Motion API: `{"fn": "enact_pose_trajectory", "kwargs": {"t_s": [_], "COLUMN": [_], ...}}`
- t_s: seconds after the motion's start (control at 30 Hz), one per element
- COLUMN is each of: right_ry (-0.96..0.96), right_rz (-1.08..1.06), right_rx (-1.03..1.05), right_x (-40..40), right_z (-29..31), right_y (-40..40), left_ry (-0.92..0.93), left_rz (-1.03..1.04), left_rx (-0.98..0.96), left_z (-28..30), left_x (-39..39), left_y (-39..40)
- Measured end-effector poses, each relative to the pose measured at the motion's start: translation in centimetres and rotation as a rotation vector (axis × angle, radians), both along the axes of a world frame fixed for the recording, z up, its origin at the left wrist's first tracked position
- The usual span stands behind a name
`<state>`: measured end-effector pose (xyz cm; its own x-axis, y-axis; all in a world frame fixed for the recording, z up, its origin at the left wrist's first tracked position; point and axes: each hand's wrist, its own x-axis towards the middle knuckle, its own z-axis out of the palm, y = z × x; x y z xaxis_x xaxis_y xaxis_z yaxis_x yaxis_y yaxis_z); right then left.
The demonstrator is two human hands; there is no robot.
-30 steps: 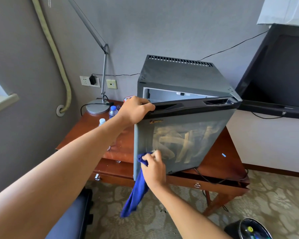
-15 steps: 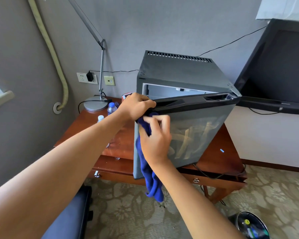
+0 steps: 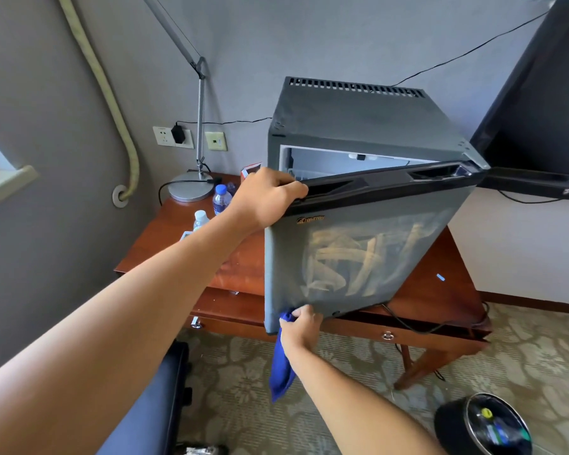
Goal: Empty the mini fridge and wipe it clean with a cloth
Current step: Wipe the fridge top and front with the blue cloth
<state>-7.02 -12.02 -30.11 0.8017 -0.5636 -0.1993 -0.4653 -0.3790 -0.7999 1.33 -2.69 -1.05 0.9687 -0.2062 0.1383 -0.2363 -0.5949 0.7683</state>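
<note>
While my left hand [image 3: 270, 195] grips the door's top edge, my right hand [image 3: 301, 326] has swept the pinched blue cloth [image 3: 281, 366] down to the door's bottom (another pass finished); the mini fridge [image 3: 358, 205] stands on the bench [image 3: 240, 270].

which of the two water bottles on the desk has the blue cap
The water bottle farther back, nearest the lamp base; the nearer bottle by the left forearm has a white cap.
</note>
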Motion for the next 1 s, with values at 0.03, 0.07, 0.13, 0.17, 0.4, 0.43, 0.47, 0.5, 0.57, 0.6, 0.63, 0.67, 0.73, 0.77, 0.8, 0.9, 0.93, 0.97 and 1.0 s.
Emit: {"fn": "enact_pose_trajectory", "kwargs": {"t_s": [0.03, 0.07, 0.13, 0.17, 0.4, 0.43, 0.47, 0.5, 0.57, 0.6, 0.63, 0.67, 0.73, 0.77, 0.8, 0.9, 0.93, 0.97, 1.0], "right_ry": [0.018, 0.028, 0.032, 0.014, -0.14, -0.164, -0.189, -0.216, -0.249, -0.247, -0.232, -0.216, -0.193, -0.197, -0.197, -0.208, -0.224, -0.232, -0.245], "right_rz": [-0.072, -0.142, -0.244, -0.278, -0.39, -0.362, -0.309, -0.239, -0.044, 0.092, 0.229, 0.327, 0.326, 0.278, 0.246, 0.217, 0.178, 0.128, 0.073], "right_rx": [0.153, 0.299, 0.497, 0.531, 0.387, 0.37, 0.37, 0.373, 0.35, 0.336, 0.332, 0.34, 0.372, 0.396, 0.418, 0.459, 0.497, 0.531, 0.561], "right_x": [0.3, 0.5, 0.8, 1.0, 0.4, -0.1, -0.8, -1.6, -2.8, -3.1, -3.2, -3.1, -2.4, -2.1, -1.9, -3.2, -4.1, -5.0, -6.0], "right_z": [-0.4, -0.8, -1.7, -2.2, 0.8, 1.5, 2.2, 2.7, 3.4, 4.0, 4.5, 5.0, 6.1, 6.5, 6.9, 8.1, 8.4, 8.7, 8.8], "right_y": [-0.2, -0.6, -1.8, -2.6, -4.4, -3.1, -1.3, 0.6, 4.1, 5.6, 6.8, 7.6, 8.1, 7.6, 6.7, 2.9, 1.4, -0.3, -2.0], "left_ry": [-0.004, -0.004, -0.007, -0.012, -0.055, -0.055, -0.054, -0.05, -0.046, -0.046, -0.045, -0.048, -0.059, -0.066, -0.077, -0.143, -0.189, -0.234, -0.279], "left_rz": [-0.003, -0.008, -0.01, -0.012, -0.012, -0.009, -0.006, -0.002, 0.002, 0.001, -0.002, -0.004, 0.0, 0.004, 0.005, 0.069, 0.121, 0.174, 0.22], "left_rx": [0.0, 0.0, 0.0, 0.002, -0.003, -0.003, -0.008, -0.017, -0.028, -0.026, -0.02, -0.013, -0.006, -0.006, -0.005, 0.081, 0.15, 0.218, 0.269], "left_z": [0.0, 0.0, 0.1, 0.1, -0.2, -0.1, -0.1, 0.0, 0.0, -0.1, -0.1, -0.1, -0.2, -0.2, -0.2, -0.1, -0.3, -0.5, -0.6], "left_x": [0.0, 0.0, -0.1, -0.1, -0.6, -0.6, -0.7, -0.7, -0.8, -0.9, -1.0, -1.2, -1.7, -2.0, -2.2, -2.6, -2.6, -2.4, -2.4], "left_y": [0.0, 0.0, 0.1, 0.1, 0.0, 0.0, -0.1, -0.1, -0.1, -0.1, -0.2, -0.3, -0.3, -0.3, -0.4, -0.8, -0.8, -0.9, -1.0]}}
